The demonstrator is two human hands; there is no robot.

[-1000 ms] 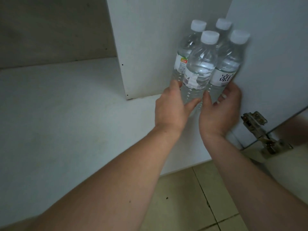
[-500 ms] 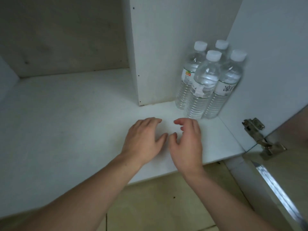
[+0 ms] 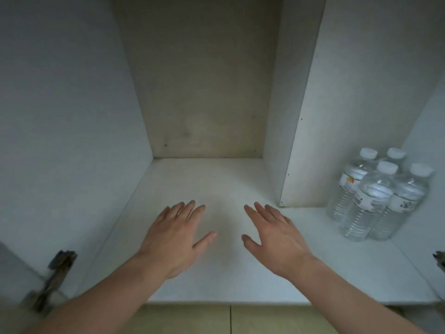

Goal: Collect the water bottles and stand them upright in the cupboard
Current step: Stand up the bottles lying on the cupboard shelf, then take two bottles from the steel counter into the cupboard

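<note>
Several clear water bottles (image 3: 375, 196) with white caps stand upright in a tight cluster at the right end of the white cupboard shelf (image 3: 216, 179), against the right wall. My left hand (image 3: 175, 235) hovers flat over the middle of the shelf, fingers spread, holding nothing. My right hand (image 3: 274, 235) is beside it, also spread and holding nothing, well to the left of the bottles.
A vertical white divider panel (image 3: 298, 141) separates the middle bay from the bottles' bay. A dark door hinge (image 3: 55, 271) sits at the lower left, another hinge (image 3: 440, 259) at the right edge. Beige floor tiles (image 3: 228, 319) lie below the shelf's front edge.
Both hands let go of the bottles and drew back left to the shelf's middle, fingers spreading. The view swung left, so the bottles now sit at the right.
</note>
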